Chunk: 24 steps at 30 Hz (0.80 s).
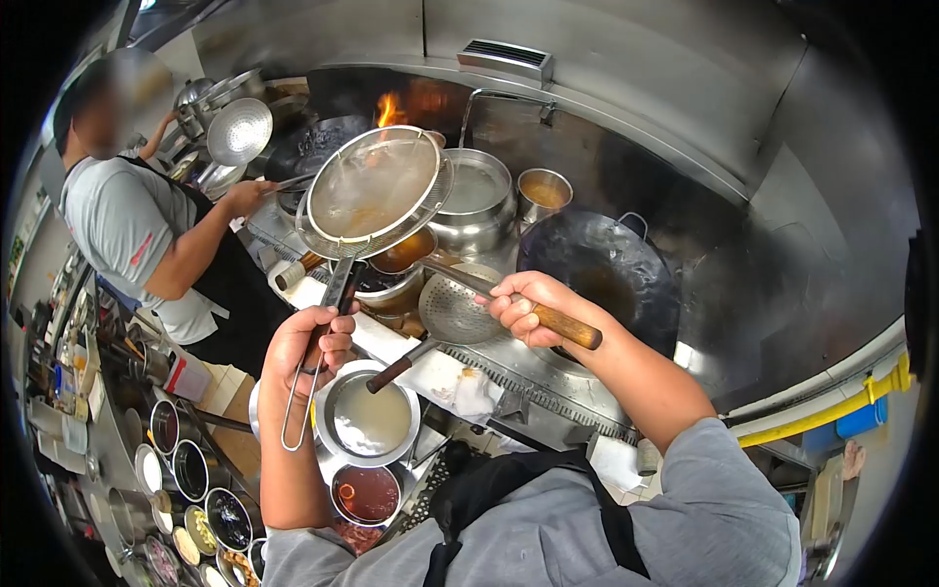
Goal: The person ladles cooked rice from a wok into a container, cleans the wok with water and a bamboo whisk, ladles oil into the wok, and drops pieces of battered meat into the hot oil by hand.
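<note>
My left hand (311,344) is closed around the dark handles of a round mesh strainer (377,186), which appears to be stacked on a second, wider wire one. The strainer is raised above the stove, with its handle loops hanging below my fist. Closed on the wooden handle of a ladle (458,278) is my right hand (529,309). Its metal shaft runs left to a round bowl of amber liquid under the strainer, partly hidden by the rim. Beneath my right hand, a perforated skimmer (460,311) with a dark handle lies across the counter edge.
A blackened wok (608,284) sits right of my hands. Behind are a large steel pot (476,201) and a smaller pot (545,192). A co-worker (137,215) works at the left near a flame (390,110). A pot of cloudy liquid (370,416) stands below.
</note>
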Tool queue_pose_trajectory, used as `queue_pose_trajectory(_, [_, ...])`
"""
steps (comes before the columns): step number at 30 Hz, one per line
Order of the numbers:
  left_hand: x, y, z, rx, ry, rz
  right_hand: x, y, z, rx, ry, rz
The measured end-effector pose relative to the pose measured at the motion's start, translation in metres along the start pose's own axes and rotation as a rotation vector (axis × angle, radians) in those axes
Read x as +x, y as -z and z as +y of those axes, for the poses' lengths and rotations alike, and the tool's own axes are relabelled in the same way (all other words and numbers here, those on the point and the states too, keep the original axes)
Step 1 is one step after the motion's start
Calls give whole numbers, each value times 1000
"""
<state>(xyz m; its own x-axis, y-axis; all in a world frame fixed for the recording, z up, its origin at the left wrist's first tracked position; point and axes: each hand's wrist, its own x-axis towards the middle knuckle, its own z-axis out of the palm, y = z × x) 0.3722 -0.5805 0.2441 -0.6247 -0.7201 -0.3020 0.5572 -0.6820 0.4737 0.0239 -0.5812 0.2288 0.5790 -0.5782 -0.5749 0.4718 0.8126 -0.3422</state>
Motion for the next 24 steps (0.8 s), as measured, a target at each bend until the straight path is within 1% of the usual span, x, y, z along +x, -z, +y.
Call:
queue_pose_trajectory(4, [2, 0, -4, -7, -11, 23, -26, 10, 7, 47, 16, -6])
queue_pose_trajectory(9, [12, 19, -11, -58, 17, 47, -53, 35, 19, 82, 42, 21])
queue_pose_trajectory(14, [27, 55, -19, -4, 29, 99, -81, 72, 35, 137, 76, 8])
queue_pose_trajectory(17, [41, 77, -30, 65, 27, 179, -108, 96, 45, 242, 141, -35])
queue_pose_trajectory(18, [54, 96, -37, 39, 46, 181, -130, 105, 52, 230, 203, -4])
queue_pose_trajectory(20, [63, 110, -42, 52, 38, 183, -143, 112, 54, 283, 206, -4])
queue_pose_trajectory(21, [71, 116, -49, 56, 51, 173, -160, 126, 58, 282, 255, 32])
queue_pose_trajectory(23, [75, 133, -51, 50, 74, 114, -173, 136, 60, 285, 299, 71])
queue_pose_trajectory(24, [72, 124, -56, 55, -10, 185, -185, 151, 63, 305, 343, 142])
